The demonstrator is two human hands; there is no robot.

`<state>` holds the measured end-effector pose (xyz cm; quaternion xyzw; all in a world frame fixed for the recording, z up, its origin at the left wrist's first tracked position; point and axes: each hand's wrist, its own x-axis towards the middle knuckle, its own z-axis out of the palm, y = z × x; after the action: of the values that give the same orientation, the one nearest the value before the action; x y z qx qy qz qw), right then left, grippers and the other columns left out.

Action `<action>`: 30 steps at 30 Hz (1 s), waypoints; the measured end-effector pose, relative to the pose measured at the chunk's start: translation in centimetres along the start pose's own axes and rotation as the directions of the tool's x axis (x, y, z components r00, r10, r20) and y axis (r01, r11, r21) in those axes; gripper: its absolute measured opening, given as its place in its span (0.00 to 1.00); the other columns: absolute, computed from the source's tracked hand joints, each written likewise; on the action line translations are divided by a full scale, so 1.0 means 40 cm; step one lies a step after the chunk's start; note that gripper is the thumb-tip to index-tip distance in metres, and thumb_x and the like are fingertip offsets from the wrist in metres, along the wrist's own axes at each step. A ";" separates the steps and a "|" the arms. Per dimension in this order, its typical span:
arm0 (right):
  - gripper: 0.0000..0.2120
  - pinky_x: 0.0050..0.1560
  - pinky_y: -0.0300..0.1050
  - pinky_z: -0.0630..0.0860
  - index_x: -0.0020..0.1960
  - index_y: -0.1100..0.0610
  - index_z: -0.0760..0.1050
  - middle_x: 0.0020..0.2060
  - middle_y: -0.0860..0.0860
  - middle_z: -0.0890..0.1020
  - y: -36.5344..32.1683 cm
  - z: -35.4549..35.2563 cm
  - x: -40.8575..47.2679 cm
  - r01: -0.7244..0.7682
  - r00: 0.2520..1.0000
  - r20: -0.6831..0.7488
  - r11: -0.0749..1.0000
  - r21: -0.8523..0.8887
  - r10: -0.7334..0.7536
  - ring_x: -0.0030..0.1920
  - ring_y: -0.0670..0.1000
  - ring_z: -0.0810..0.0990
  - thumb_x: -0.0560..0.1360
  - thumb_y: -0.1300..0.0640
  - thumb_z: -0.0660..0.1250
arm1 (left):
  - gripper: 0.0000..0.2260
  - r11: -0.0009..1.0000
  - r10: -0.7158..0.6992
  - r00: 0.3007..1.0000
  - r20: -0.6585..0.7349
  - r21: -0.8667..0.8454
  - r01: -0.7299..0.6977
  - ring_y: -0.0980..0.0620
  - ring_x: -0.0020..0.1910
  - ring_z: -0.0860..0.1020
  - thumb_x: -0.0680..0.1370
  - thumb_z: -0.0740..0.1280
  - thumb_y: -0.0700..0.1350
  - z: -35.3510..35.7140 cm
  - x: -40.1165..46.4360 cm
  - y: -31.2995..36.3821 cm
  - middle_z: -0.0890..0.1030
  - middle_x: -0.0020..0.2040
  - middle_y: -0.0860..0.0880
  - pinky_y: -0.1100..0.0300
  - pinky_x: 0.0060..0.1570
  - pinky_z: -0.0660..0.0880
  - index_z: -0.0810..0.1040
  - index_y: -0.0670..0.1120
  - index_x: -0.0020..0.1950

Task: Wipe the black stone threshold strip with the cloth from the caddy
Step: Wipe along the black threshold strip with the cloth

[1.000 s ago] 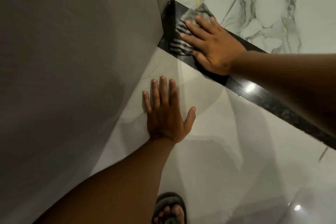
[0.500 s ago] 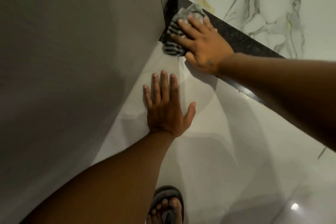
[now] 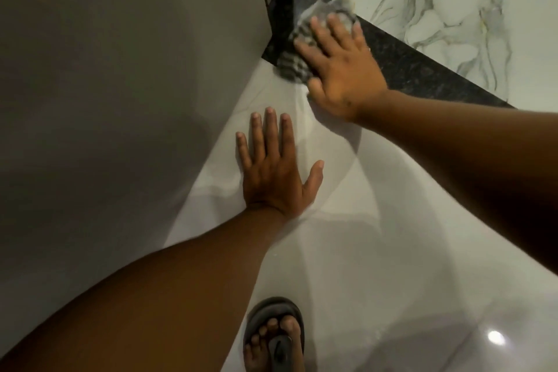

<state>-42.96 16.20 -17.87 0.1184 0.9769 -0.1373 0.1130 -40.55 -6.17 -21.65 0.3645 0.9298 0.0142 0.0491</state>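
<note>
One black stone strip runs at a slant between the marble-patterned tiles and the plain pale floor, ending at the grey wall. One striped grey cloth lies on its wall end, its near edge spilling onto the pale floor. The right hand presses flat on the cloth, fingers spread, not gripping. The left hand lies flat and empty on the pale floor. One sandalled foot shows below.
</note>
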 end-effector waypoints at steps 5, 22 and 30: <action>0.32 0.78 0.70 0.42 0.81 0.51 0.55 0.82 0.60 0.51 -0.081 0.004 0.065 -0.110 0.993 -0.035 0.994 0.015 0.110 0.81 0.66 0.46 0.79 0.42 0.52 | 0.45 0.999 0.032 0.999 -0.001 0.002 -0.032 0.37 0.85 0.50 0.76 0.59 0.68 0.008 -0.001 -0.005 0.54 0.86 0.40 0.34 0.82 0.46 0.51 0.46 0.86; 0.30 0.79 0.65 0.48 0.82 0.52 0.54 0.82 0.56 0.55 0.276 0.163 -0.793 -0.648 0.712 -0.176 0.732 0.211 0.680 0.81 0.60 0.49 0.83 0.41 0.51 | 0.45 0.812 0.578 0.788 0.214 -0.051 -0.582 0.35 0.85 0.45 0.80 0.48 0.71 0.003 -0.165 0.490 0.45 0.87 0.37 0.32 0.82 0.44 0.45 0.40 0.86; 0.30 0.80 0.63 0.48 0.81 0.54 0.57 0.81 0.56 0.56 0.445 0.212 -1.142 -0.869 0.370 -0.176 0.406 0.282 0.912 0.81 0.60 0.51 0.83 0.41 0.51 | 0.42 0.667 0.742 0.654 0.144 -0.064 -0.743 0.35 0.85 0.50 0.81 0.52 0.70 0.053 -0.264 0.729 0.53 0.86 0.37 0.31 0.81 0.48 0.52 0.42 0.85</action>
<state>6.53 21.20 -18.54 0.6544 0.7490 -0.1031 0.0097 -12.91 8.04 -21.07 0.7122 0.6929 0.0038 0.1122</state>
